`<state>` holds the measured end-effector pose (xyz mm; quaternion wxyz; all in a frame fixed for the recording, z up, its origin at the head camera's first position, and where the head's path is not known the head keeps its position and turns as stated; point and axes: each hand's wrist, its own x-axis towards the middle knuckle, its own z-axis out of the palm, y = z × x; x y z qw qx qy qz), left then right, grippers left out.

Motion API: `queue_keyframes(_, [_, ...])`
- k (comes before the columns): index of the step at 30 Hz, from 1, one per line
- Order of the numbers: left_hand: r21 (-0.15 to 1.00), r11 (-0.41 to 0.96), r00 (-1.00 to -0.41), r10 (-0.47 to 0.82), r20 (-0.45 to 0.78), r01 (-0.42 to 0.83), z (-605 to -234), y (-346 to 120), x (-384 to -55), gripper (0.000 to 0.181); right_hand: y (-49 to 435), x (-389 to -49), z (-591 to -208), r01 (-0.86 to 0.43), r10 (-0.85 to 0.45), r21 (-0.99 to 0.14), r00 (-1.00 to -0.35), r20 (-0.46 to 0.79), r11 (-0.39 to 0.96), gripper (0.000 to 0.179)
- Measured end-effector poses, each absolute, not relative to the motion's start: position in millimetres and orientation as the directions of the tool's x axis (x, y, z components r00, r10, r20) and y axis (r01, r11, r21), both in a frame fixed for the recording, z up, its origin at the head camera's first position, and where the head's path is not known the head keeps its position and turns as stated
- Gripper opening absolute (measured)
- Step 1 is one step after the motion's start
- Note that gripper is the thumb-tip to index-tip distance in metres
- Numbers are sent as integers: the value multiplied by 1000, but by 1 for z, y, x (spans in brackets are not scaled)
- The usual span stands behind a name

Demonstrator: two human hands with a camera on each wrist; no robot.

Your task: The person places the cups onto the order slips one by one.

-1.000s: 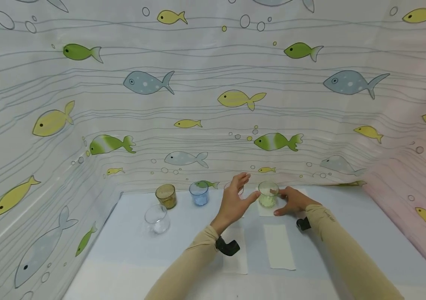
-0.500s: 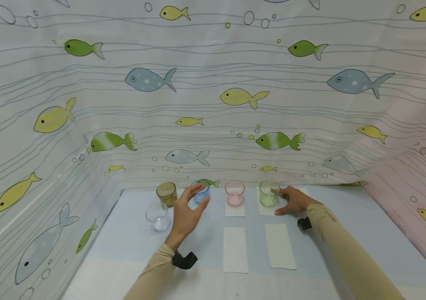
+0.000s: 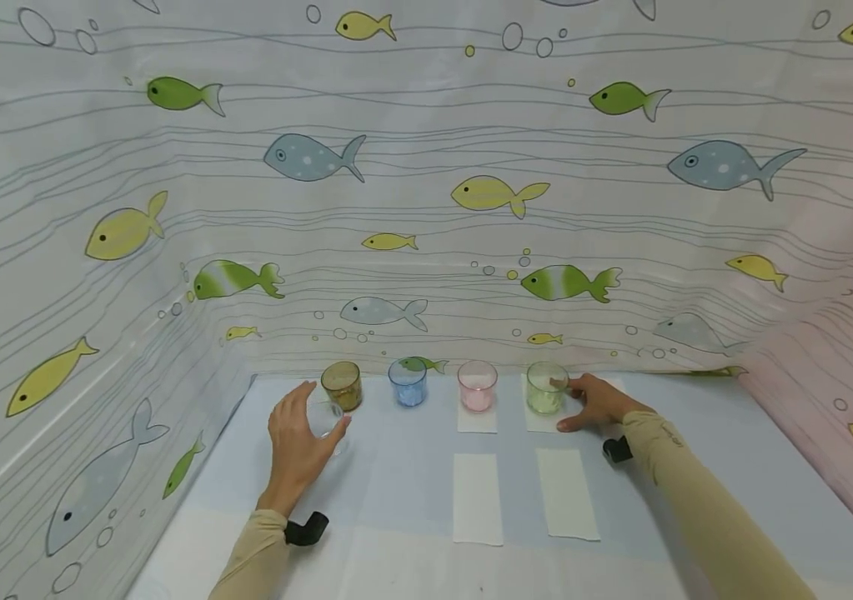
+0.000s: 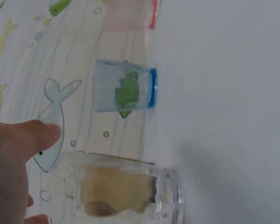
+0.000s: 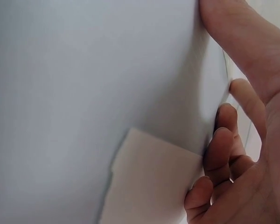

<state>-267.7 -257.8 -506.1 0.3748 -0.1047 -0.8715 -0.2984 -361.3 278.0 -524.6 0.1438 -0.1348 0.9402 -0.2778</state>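
Observation:
My left hand (image 3: 295, 446) curves loosely around the left side of a clear glass (image 3: 327, 412), with fingers and thumb spread. In the left wrist view the thumb stands apart from the clear glass (image 4: 170, 198), through which an amber glass (image 4: 114, 189) shows. My right hand (image 3: 597, 403) is beside a green glass (image 3: 544, 398); its index fingertip appears behind the glass and its thumb near the base. In the right wrist view that hand (image 5: 245, 140) has bent fingers near a white strip (image 5: 147, 182); it grips nothing visible.
Along the back stand the amber glass (image 3: 341, 387), a blue glass (image 3: 407, 385) and a pink glass (image 3: 477, 388). Pink and green stand on white strips; two more strips, left (image 3: 478, 500) and right (image 3: 568, 496), lie in front. A fish-patterned curtain (image 3: 426, 208) encloses the table.
My left hand has moved left from beside the pink glass, past the blue glass, to the clear glass. The right hand has stayed by the green glass.

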Motion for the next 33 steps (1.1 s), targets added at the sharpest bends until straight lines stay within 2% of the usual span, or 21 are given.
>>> queue_keyframes(4, [574,752,-802,-105,588,323,-515,-267,-269,92,279,-361,-523,-169,-327,-559,-924,-196,812,100])
queue_keyframes(8, [661,700,-855,-141,499,270,-522,-271,-269,89,277,-359,-524,-205,-349,-550,-921,-171,810,95])
queue_keyframes(15, [736,637,-886,-176,428,229,-527,-277,-270,89,277,-355,-523,-266,-385,-533,-915,-122,803,84])
queue_keyframes(21, [803,571,-914,-214,344,169,-529,-280,-268,83,280,-358,-524,-313,-410,-506,-908,-89,804,83])
queue_keyframes(27, [872,456,-941,-178,288,180,-534,-286,-270,75,279,-356,-520,-314,-409,-491,-907,-97,813,82])
queue_keyframes(33, [892,403,-952,-135,276,202,-537,-294,-269,74,274,-355,-520,-299,-389,-466,-915,-107,832,81])
